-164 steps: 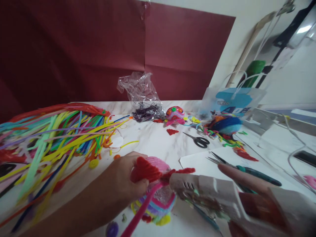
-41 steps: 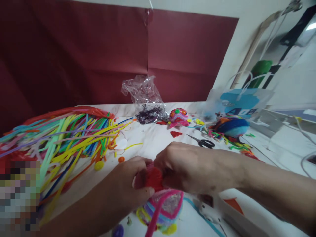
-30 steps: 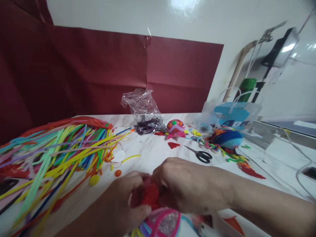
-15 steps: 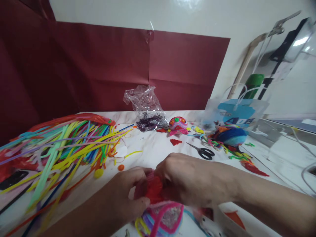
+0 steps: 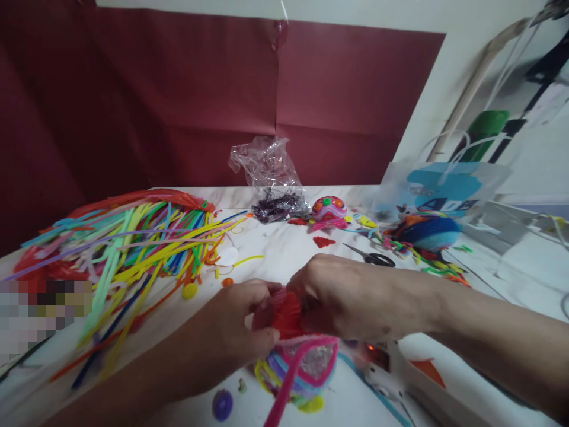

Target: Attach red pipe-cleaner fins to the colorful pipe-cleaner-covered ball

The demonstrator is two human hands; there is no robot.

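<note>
A red ridged pipe-cleaner piece (image 5: 287, 317) stands against the top of a ball (image 5: 273, 370) wrapped in coloured pipe cleaners. My left hand (image 5: 255, 326) pinches the red piece from the left, thumb low and fingers above. From the right, my right hand (image 5: 344, 293) curls over its other edge, its fingertips hidden behind the palm. A loose pink pipe cleaner (image 5: 287, 385) runs off the ball toward me. Clear, glittery surface shows inside a pink outline on the ball.
Many loose pipe cleaners (image 5: 146, 249) spread on the left. Black-handled scissors (image 5: 377, 259) and a red scrap (image 5: 323, 242) lie beyond my right hand. A finished-looking pink ball (image 5: 329, 210) sits farther back. A white device (image 5: 386, 373) with a red light lies under my right forearm; a purple button (image 5: 222, 405) is near.
The view has tilted down and slightly left, so the tabletop sits higher and a purple button shows in front. Both hands keep hold of the red piece against the ball.
</note>
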